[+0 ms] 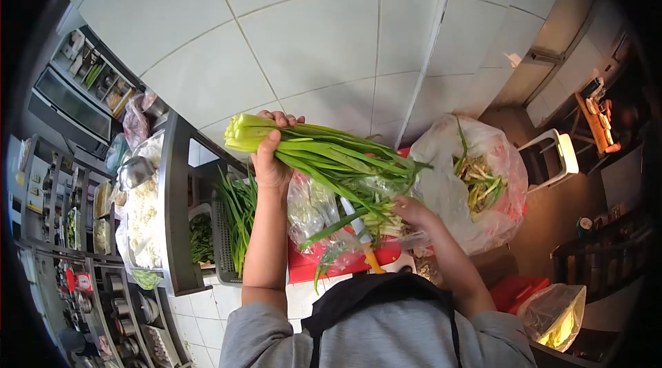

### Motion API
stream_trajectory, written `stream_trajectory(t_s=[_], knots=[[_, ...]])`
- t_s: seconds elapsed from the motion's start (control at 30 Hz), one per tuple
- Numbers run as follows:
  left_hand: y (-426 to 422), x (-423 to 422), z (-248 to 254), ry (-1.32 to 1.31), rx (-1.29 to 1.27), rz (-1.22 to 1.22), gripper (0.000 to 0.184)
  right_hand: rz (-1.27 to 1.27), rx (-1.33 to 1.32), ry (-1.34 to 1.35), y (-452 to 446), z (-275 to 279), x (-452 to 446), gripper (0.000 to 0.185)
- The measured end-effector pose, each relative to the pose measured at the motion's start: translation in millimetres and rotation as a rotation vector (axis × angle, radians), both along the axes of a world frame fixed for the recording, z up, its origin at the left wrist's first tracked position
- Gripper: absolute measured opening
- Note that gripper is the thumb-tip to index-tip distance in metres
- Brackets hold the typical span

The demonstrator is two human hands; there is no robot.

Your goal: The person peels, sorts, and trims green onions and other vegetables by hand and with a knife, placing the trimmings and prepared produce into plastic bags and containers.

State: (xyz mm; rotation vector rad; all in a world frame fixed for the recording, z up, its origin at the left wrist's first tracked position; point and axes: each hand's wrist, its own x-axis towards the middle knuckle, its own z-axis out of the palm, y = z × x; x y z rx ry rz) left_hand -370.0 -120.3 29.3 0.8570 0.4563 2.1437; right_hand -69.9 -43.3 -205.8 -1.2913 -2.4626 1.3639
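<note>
My left hand (272, 161) is closed around a thick bunch of green onions (338, 154), just behind its pale cut ends. The bunch is raised, with its long green leaves trailing right and down. Below it, my right hand (415, 211) has its fingers curled at the loose green onion stalks (380, 220) on the red surface (303, 264); its fingertips are partly hidden among them. A knife (357, 226) with an orange handle lies beside these stalks, blade pointing away from me. Clear plastic wrapping (314, 206) sits left of the knife.
Right of my hands stands a large clear plastic bag (514, 195) with green and yellowish trimmings. At left, a dark crate (227, 251) holds more long greens, beside a counter with a metal bowl (136, 172). A tiled wall (310, 37) rises ahead; a white stool (562, 151) stands right.
</note>
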Motion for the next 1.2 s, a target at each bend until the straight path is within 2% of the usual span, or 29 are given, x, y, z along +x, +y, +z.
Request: stream_trajectory(t_s=[0.03, 0.1, 0.17, 0.23, 0.3, 0.4, 0.47, 0.53, 0.6, 0.7, 0.83, 0.93, 1.07, 1.1, 1.2], knots=[[4.1, 5.1, 2.0, -0.050, 0.004, 0.003, 0.031, -0.017, 0.002, 0.001, 9.3, 29.7, 9.0, 0.037], [12.0, 14.7, 0.5, -0.111, -0.007, -0.009, 0.030, -0.031, -0.043, -0.146, 45.8, 45.1, 38.0, 0.031], [23.2, 30.3, -0.3, -0.166, -0.031, -0.019, 0.025, -0.159, 0.157, -0.067, 49.5, 103.5, 72.2, 0.024], [39.6, 52.1, -4.8, -0.196, -0.108, 0.005, 0.023, -0.238, 0.334, 0.047, 59.3, 160.4, 92.7, 0.019], [57.8, 82.4, -8.0, -0.220, -0.175, 0.032, 0.020, -0.424, 0.534, 0.213, 74.0, 190.1, 110.9, 0.014], [87.1, 134.7, -13.8, -0.236, -0.249, 0.029, 0.022, -0.545, 0.858, 0.567, 77.8, 258.5, 113.5, 0.014], [109.4, 167.0, -23.0, -0.237, -0.305, 0.006, 0.022, -0.222, 0.940, 0.692, 85.3, 272.8, 117.3, 0.016], [127.5, 197.5, -35.8, -0.249, -0.354, -0.051, 0.022, 0.093, 0.591, 0.618, 80.7, 272.1, 115.6, 0.011], [140.8, 226.9, -43.8, -0.227, -0.363, -0.050, 0.022, 0.162, 0.743, 0.511, 93.0, 241.4, 111.6, 0.015], [151.0, 245.0, -78.4, -0.310, -0.496, -0.194, 0.026, 0.098, 0.696, 0.440, 112.7, 208.4, 124.3, 0.020], [153.4, 265.9, -150.5, -0.499, -0.550, -0.376, 0.033, 0.157, 0.351, 0.210, 133.3, 174.2, 146.8, 0.020], [136.1, 289.2, -194.1, -0.482, -0.589, -0.396, 0.043, 0.144, 0.177, 0.207, 147.3, 146.2, 157.4, 0.015], [116.2, 297.8, -272.2, -0.618, -0.591, -0.406, 0.046, 0.056, -0.242, 0.038, 154.6, 128.9, 161.4, 0.013], [113.3, 298.9, -285.4, -0.632, -0.601, -0.366, 0.047, 0.163, -0.264, -0.027, 155.6, 113.4, 162.8, 0.014], [109.9, 300.6, -290.4, -0.665, -0.582, -0.318, 0.047, 0.403, 0.147, -0.073, 128.1, 79.7, 165.3, 0.015]])
